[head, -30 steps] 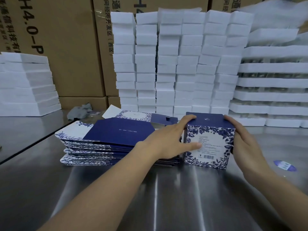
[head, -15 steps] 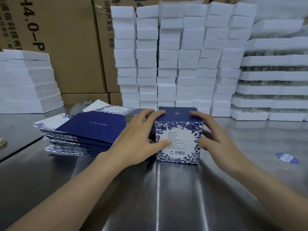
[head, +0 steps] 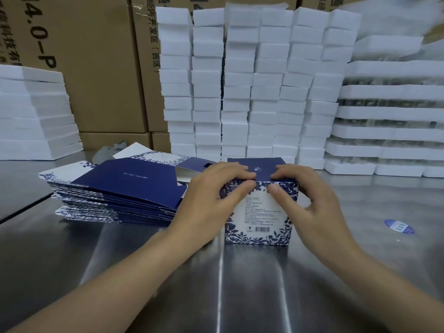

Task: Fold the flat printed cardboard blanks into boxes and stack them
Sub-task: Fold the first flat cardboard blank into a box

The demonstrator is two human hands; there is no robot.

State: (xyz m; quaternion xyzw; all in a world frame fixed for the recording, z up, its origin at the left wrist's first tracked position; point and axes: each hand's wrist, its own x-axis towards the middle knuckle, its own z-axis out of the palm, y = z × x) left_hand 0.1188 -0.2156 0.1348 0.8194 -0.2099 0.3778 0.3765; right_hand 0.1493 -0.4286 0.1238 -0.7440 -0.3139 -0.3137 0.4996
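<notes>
Head view: two hands on one box, beside perhaps twenty stacked blanks.

Brushed, glossy steel tabletop; matt navy-and-white printed cardboard box; rough white foam blocks; brown corrugated cartons.

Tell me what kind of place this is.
Most likely a packing area in a factory or warehouse: brown shipping cartons stacked behind, tall columns of white foam blocks, and a pile of flat printed blanks beside a folded box on a steel worktable.
</notes>
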